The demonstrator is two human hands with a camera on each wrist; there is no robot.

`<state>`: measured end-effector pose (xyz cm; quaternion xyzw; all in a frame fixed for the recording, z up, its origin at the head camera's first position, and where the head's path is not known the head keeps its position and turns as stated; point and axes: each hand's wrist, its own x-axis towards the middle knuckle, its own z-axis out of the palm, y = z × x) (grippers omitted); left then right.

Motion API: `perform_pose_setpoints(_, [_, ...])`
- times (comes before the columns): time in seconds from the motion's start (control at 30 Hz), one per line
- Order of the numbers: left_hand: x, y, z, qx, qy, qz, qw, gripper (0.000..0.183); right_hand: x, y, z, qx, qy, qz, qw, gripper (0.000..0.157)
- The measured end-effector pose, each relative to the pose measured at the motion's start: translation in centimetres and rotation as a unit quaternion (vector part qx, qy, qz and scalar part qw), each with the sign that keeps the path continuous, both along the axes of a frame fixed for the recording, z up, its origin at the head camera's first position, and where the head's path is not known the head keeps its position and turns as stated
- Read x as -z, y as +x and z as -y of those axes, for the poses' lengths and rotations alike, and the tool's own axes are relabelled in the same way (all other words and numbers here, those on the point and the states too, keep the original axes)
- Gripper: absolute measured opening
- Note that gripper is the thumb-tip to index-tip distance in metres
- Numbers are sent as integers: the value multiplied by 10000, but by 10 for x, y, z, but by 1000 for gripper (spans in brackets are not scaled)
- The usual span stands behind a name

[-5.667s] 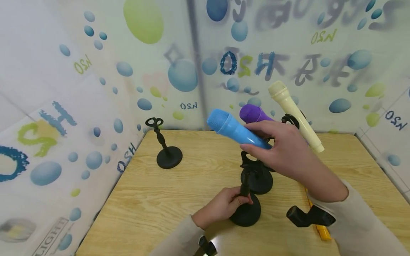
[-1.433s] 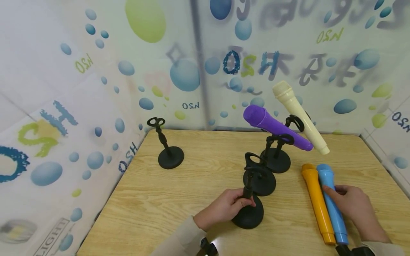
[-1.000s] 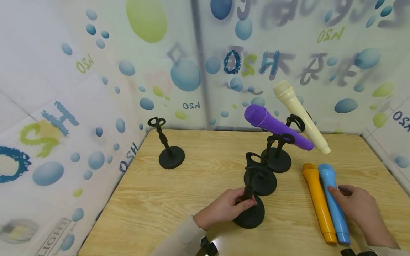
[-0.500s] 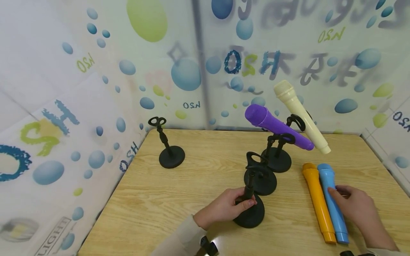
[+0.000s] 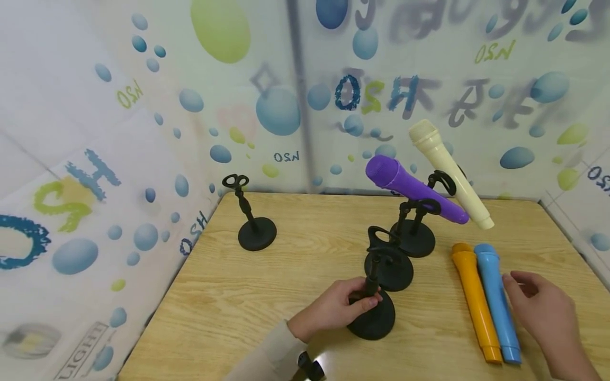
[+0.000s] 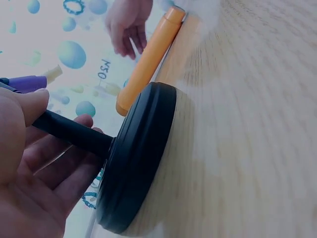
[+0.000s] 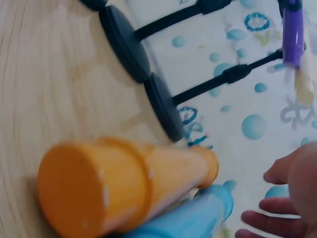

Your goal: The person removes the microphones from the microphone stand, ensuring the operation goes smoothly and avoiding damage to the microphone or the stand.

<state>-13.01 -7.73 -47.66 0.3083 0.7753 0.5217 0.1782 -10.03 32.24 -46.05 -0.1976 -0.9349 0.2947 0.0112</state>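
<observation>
My left hand (image 5: 333,306) holds the pole of the nearest black microphone stand (image 5: 376,321), its thumb and fingers around the pole just above the round base. In the left wrist view, that stand's base (image 6: 143,153) sits at the wooden table surface. At the right, my right hand (image 5: 545,309) hovers beside a blue microphone (image 5: 498,304), fingers loosely bent and holding nothing. An orange microphone (image 5: 476,307) lies along the blue one's left side. The right wrist view shows a gap between the fingers (image 7: 275,223) and the blue microphone.
Behind the held stand is another black stand (image 5: 391,270) with its ring bare. Farther back, a purple microphone (image 5: 410,185) and a cream microphone (image 5: 450,174) rest in stands. A lone stand (image 5: 256,233) is at the back left of the table (image 5: 214,301). Printed walls enclose the table.
Earlier my right hand held the blue microphone above the stands; it now lies beside the orange one. The right hand has let go and shifted right. My left hand keeps its grip.
</observation>
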Motion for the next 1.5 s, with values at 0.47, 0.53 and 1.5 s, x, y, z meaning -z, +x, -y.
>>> perform_pose_setpoints(0.47, [-2, 1, 1, -114, 54, -26, 9999, 23, -21, 6, 40, -1476, -638, -1601, 9739, 34])
perform_pose_setpoints(0.53, [-2, 1, 1, -119, 73, -44, 9999, 23, -21, 6, 47, -1685, -838, -1739, 9666, 29])
perform_pose_setpoints(1.5, [-2, 3, 3, -424, 331, 301, 9981, 29, -21, 0, 158, -3555, -2425, -2158, 8765, 27])
